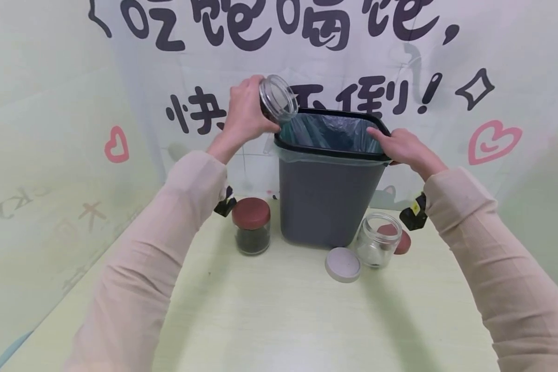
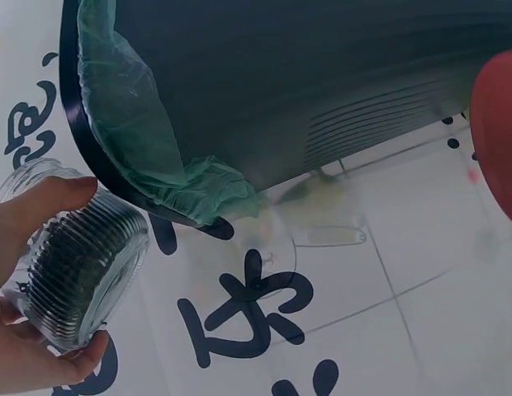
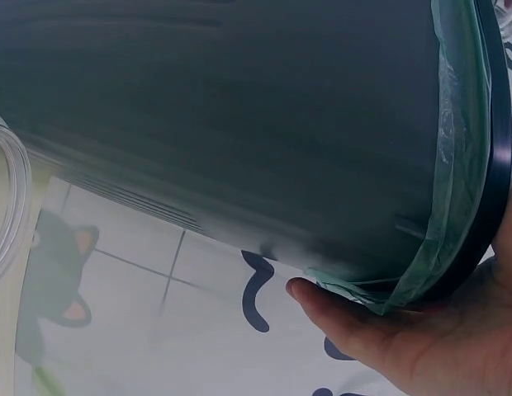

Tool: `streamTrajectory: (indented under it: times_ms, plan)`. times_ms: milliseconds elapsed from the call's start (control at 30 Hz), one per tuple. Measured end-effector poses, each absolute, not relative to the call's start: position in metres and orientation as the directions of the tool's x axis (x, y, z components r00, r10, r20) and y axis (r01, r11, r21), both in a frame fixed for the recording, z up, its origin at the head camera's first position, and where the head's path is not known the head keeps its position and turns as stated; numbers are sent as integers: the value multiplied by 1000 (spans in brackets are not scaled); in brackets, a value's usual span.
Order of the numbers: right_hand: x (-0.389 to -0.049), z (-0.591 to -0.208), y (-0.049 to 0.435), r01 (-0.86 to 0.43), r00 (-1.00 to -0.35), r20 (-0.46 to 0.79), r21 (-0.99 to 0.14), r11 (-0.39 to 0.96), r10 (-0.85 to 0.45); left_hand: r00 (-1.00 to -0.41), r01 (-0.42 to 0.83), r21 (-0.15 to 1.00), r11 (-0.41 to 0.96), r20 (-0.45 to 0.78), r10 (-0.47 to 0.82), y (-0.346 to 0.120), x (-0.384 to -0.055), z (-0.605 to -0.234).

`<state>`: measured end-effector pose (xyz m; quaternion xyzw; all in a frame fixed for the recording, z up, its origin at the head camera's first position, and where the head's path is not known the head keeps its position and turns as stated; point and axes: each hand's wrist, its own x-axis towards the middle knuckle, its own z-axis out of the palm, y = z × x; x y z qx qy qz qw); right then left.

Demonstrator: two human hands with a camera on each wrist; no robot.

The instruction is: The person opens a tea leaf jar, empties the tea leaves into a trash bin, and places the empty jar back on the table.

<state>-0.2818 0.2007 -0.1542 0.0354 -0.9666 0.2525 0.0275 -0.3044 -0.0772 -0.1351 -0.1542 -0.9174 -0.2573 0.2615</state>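
In the head view my left hand (image 1: 246,111) grips a ribbed clear glass jar (image 1: 279,98), uncapped and tilted, its mouth toward the left rim of a dark grey trash bin (image 1: 327,201). Dark loose contents show inside that jar (image 2: 78,264) in the left wrist view; their kind is unclear. A thin green bag (image 1: 307,129) lines the bin and folds over its black rim. My right hand (image 1: 406,150) holds the rim's right corner, thumb on top and fingers at the outer side, as the right wrist view (image 3: 438,338) also shows.
Left of the bin stands a red-lidded jar (image 1: 252,230) with dark contents. At its right are an uncapped clear jar (image 1: 374,250), a pale round lid (image 1: 343,264) and a red lid (image 1: 403,243). A printed cloth (image 1: 204,170) hangs behind the table (image 1: 269,320).
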Motion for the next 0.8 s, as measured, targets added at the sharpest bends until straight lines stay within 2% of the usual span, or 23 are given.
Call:
streamTrajectory:
  times_ms: [167,433,600,800]
  plan:
    - [-287,-151,197,-102,-994,70,-403,910,-80,-780,431,246,868,585,222,-65,-309,-129]
    - [-291,-148,195,-87,-996,46,-406,910,-75,-738,426,8,905,582,342,-45,-316,-125]
    - [-290,-146,194,-80,-997,28,-384,920,-75,-724,387,-140,911,566,395,-35,-320,-126]
    - [-290,-143,193,-67,-997,-1,-332,941,-71,-727,357,-243,902,535,431,-28,-323,-126]
